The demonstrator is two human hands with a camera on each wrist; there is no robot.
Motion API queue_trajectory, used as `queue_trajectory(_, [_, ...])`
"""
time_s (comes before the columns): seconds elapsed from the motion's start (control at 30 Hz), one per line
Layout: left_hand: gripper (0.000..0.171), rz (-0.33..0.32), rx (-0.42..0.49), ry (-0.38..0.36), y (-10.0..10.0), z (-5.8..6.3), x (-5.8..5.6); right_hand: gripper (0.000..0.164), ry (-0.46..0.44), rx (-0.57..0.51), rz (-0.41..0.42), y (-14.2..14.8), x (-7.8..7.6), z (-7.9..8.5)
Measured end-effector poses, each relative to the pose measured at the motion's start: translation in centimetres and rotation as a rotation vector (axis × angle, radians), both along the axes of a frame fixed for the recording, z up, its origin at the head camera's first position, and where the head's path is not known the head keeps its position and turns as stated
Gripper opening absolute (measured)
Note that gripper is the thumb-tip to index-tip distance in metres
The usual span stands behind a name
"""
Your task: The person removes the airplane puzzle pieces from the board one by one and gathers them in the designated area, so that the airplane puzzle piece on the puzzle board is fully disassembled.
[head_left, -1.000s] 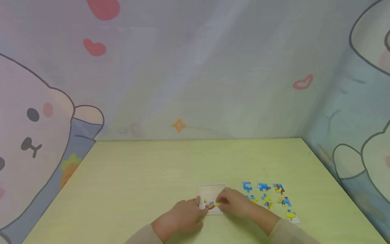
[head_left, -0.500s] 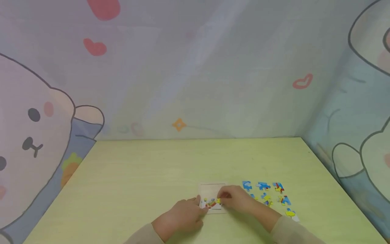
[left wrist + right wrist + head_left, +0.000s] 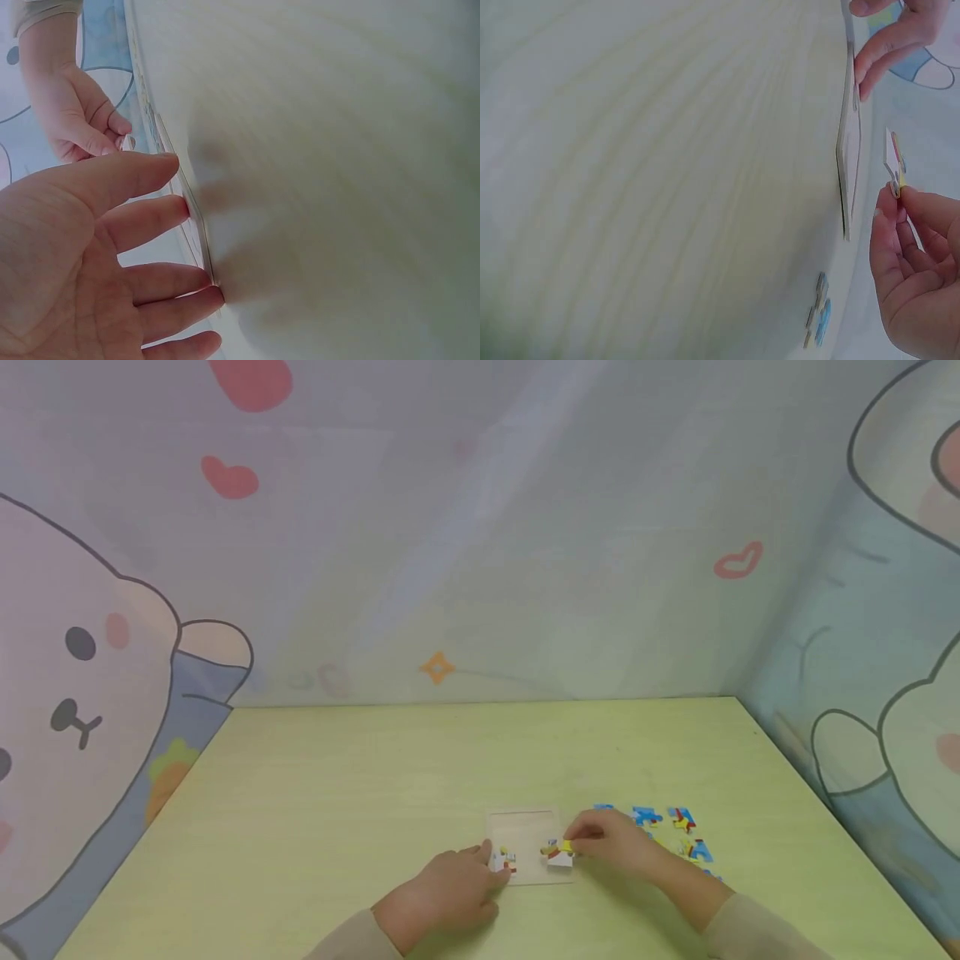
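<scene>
A shallow square puzzle tray [image 3: 525, 828] lies on the table in the head view. My left hand [image 3: 450, 889] rests at its left side, fingers extended against the edge, index finger over a small puzzle piece [image 3: 504, 857] in the lower left corner. In the left wrist view its fingertips touch the tray rim [image 3: 196, 217]. My right hand [image 3: 622, 843] pinches a white, red and yellow puzzle piece [image 3: 558, 858] between thumb and fingers, raised over the tray's right side. The right wrist view shows that piece [image 3: 892, 156] held edge-on, apart from the tray.
Several loose blue, yellow and red puzzle pieces [image 3: 682, 818] lie right of the tray, partly hidden by my right hand and forearm. The pale wooden table [image 3: 360, 768] meets a printed cloth backdrop [image 3: 487, 568] behind and at both sides.
My right hand has lifted the puzzle piece out of the tray's lower row and moved right with it, baring the tray bottom there. My left hand has stayed in place.
</scene>
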State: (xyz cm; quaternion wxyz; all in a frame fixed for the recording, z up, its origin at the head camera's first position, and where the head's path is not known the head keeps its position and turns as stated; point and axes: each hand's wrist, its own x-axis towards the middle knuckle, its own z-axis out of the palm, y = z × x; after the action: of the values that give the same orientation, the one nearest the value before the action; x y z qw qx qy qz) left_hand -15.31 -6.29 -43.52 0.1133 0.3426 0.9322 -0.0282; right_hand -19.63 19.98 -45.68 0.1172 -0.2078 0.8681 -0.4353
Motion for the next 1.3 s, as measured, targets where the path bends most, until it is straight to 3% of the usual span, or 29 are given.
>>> queue_trajectory(0.33, [0.041, -0.007, 0.01, -0.001, 0.0, 0.1, 0.2, 0.01, -0.088, -0.063, -0.029, 3.8, 1.7, 0.9])
queue_trajectory(0.7, [0.04, -0.006, 0.041, 0.001, -0.3, -0.2, 0.1, 0.013, -0.144, -0.059, -0.073, 8.1, 2.7, 0.5])
queue_trajectory(1.3, [0.041, -0.008, 0.047, -0.012, -0.2, -0.1, 0.1, 0.012, -0.133, 0.02, -0.058, 10.7, 3.3, 0.6])
